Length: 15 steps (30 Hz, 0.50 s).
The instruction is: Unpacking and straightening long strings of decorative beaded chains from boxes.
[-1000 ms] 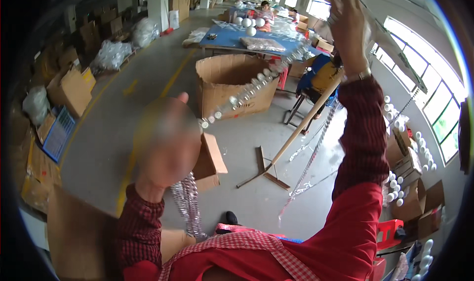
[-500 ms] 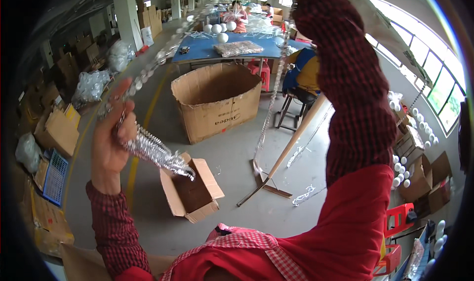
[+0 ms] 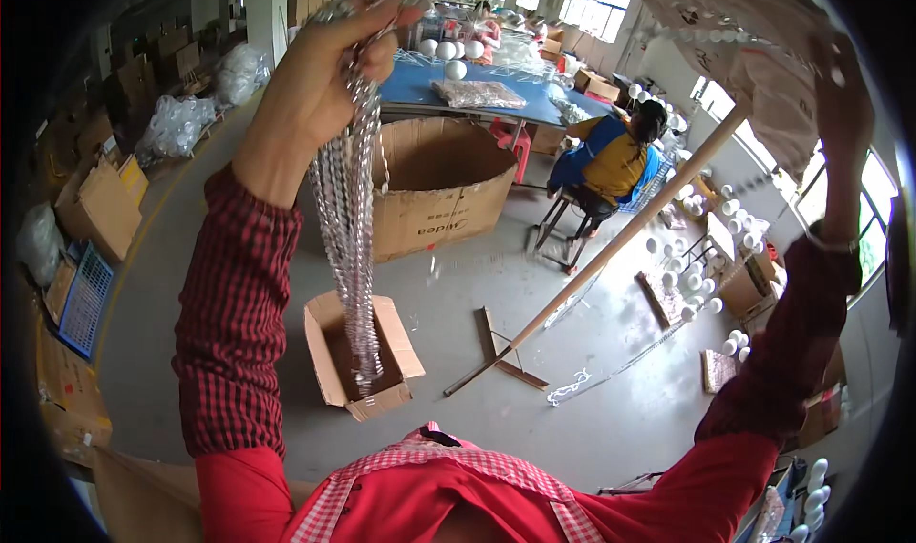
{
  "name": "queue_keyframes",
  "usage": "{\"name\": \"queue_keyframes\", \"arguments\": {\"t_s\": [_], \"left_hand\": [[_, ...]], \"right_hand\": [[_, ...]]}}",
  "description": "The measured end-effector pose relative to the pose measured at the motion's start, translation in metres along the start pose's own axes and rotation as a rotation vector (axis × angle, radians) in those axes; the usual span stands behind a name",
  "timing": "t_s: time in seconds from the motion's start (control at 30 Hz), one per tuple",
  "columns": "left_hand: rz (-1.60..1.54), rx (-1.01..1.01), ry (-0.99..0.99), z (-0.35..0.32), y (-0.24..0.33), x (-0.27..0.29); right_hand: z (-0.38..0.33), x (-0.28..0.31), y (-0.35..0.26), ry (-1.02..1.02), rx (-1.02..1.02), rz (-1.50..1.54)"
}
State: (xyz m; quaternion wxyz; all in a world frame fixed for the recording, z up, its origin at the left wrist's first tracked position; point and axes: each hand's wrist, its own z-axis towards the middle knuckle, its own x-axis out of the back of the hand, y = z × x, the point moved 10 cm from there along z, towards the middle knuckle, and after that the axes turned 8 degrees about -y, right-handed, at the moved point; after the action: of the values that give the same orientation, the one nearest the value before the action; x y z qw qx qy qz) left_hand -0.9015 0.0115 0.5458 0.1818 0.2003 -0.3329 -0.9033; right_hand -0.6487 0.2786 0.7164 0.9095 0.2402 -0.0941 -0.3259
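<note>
My left hand (image 3: 320, 80) is raised high and grips a bunch of clear bead strands (image 3: 348, 228). The strands hang straight down, their lower ends reaching into a small open cardboard box (image 3: 329, 362) on the floor. A line of beads runs from that hand across the top of the picture toward my right hand (image 3: 840, 114). My right hand is raised at the far right and holds that bead strand (image 3: 706, 32) up near a pale sheet overhead. A long wooden pole (image 3: 611, 247) leans from the floor up toward my right hand.
A large open cardboard box (image 3: 448, 199) stands behind the small one. A person in yellow and blue (image 3: 611, 156) sits on a stool by a blue table (image 3: 468, 90). White balls (image 3: 701, 276) and boxes lie at right; cartons and bags line the left wall.
My left hand has risen from low at the left to high above, lifting the bead bunch so it hangs down into the small box. My right arm has swung out to the right.
</note>
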Motion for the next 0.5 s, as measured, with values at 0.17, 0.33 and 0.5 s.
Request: {"name": "queue_keyframes", "arguments": {"t_s": [0.17, 0.33, 0.5], "left_hand": [[0.069, -0.051, -0.022, 0.037, 0.029, -0.056], [0.150, -0.229, -0.208, 0.081, 0.062, -0.117], [0.356, -0.407, -0.266, 0.132, 0.079, -0.156]], "right_hand": [[-0.030, 0.048, 0.054, -0.070, -0.083, 0.320], [-0.032, 0.081, 0.056, -0.409, -0.124, 0.355], [-0.047, 0.082, 0.076, -0.547, -0.230, 0.521]]}}
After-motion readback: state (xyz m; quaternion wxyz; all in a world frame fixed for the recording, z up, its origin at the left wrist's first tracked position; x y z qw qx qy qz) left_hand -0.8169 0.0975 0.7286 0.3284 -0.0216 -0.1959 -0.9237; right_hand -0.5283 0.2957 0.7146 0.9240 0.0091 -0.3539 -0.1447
